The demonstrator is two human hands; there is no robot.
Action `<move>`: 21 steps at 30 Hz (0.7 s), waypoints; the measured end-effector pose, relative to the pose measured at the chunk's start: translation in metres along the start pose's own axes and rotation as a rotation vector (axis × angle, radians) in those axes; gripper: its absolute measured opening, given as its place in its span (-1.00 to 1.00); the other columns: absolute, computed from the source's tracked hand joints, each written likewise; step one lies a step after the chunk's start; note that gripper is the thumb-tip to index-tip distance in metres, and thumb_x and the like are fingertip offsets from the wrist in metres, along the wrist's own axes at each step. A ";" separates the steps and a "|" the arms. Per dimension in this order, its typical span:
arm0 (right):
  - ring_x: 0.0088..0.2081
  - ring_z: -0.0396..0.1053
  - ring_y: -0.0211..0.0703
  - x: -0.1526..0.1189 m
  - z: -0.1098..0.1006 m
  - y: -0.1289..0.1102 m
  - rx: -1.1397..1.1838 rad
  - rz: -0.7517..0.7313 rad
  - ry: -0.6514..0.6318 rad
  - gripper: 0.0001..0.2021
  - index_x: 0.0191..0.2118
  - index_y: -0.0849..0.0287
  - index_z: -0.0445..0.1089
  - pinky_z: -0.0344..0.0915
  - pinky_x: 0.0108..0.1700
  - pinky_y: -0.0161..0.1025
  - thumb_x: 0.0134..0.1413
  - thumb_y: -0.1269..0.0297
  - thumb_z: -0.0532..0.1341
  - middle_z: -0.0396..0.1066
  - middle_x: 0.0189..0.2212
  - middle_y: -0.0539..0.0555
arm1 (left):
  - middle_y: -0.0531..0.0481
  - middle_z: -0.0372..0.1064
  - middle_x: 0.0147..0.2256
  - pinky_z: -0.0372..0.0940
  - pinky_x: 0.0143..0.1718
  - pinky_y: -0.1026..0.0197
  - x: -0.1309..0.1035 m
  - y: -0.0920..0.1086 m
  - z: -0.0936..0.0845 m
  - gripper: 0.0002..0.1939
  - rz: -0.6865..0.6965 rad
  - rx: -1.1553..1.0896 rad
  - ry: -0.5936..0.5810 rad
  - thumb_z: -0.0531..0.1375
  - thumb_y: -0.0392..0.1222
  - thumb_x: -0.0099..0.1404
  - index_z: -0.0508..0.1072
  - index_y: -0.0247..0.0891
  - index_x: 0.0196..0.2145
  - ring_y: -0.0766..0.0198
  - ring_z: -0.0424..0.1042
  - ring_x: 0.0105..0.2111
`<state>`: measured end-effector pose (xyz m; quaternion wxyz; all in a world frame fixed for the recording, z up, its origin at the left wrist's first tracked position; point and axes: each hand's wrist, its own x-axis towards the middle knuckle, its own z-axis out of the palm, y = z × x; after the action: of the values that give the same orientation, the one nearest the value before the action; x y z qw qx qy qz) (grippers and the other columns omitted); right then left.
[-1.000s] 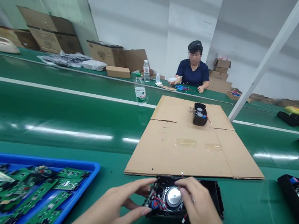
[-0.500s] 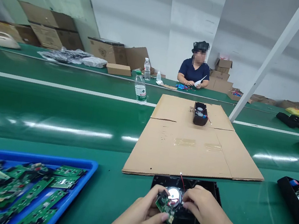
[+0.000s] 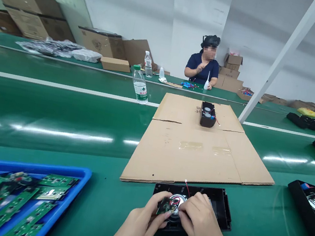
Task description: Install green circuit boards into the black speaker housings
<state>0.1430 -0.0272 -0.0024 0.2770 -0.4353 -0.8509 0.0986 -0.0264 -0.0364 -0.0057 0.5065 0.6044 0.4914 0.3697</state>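
Note:
My left hand [image 3: 144,219] is closed on a small green circuit board [image 3: 164,206], held between thumb and fingers. My right hand [image 3: 202,221] pinches a small white wire connector [image 3: 175,212] at the board's right edge; whether it is seated cannot be made out. Both hands are above an open black speaker case [image 3: 222,211] lying on the green bench. Inside the case, a round silver speaker [image 3: 179,198] shows partly behind the fingers. A thin red wire [image 3: 187,187] sticks up past the case's far rim.
At left, a blue tray [image 3: 85,180] carries several green circuit boards. A cardboard sheet [image 3: 175,157] lies beyond the case, bearing another black speaker case [image 3: 208,116]. A water bottle [image 3: 140,88] stands left of it. More cases [image 3: 310,218] lie right. A person [image 3: 205,63] sits opposite.
My right hand has moved left, bringing the connector against the circuit board. The board has turned and shifted slightly left. The person opposite has raised one hand, and the white bottle there now stands upright.

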 end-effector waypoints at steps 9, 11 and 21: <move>-0.47 0.05 -0.23 -0.001 0.001 -0.004 -0.138 -0.124 0.061 -0.76 -0.47 0.24 0.28 -0.04 -0.44 -0.25 0.13 0.53 -0.03 0.27 -0.55 0.03 | 0.14 0.45 -0.44 0.43 -0.40 0.33 -0.003 0.019 0.001 -0.71 -0.056 0.037 -0.049 0.02 -0.19 0.21 0.29 -0.10 -0.09 0.32 0.49 -0.48; -0.48 0.04 -0.22 -0.002 0.003 -0.005 -0.202 -0.175 0.095 -0.73 -0.51 0.24 0.28 -0.04 -0.44 -0.24 0.11 0.57 -0.04 0.25 -0.57 0.04 | 0.12 0.44 -0.45 0.44 -0.41 0.30 -0.003 0.016 0.003 -0.70 -0.084 0.016 -0.043 0.01 -0.17 0.21 0.27 -0.12 -0.07 0.30 0.47 -0.48; -0.46 0.15 -0.21 -0.007 0.007 -0.003 -0.014 0.058 0.028 -0.84 -0.38 0.21 0.26 0.08 -0.41 -0.26 0.17 0.43 -0.02 0.29 -0.52 0.02 | 0.06 0.44 -0.39 0.41 -0.42 0.36 -0.006 0.017 0.003 -0.77 0.029 0.091 -0.075 -0.06 -0.21 0.26 0.26 -0.10 -0.13 0.29 0.50 -0.44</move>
<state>0.1405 -0.0335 -0.0096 0.2826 -0.4630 -0.8347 0.0946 -0.0216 -0.0434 0.0108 0.4913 0.6473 0.4793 0.3315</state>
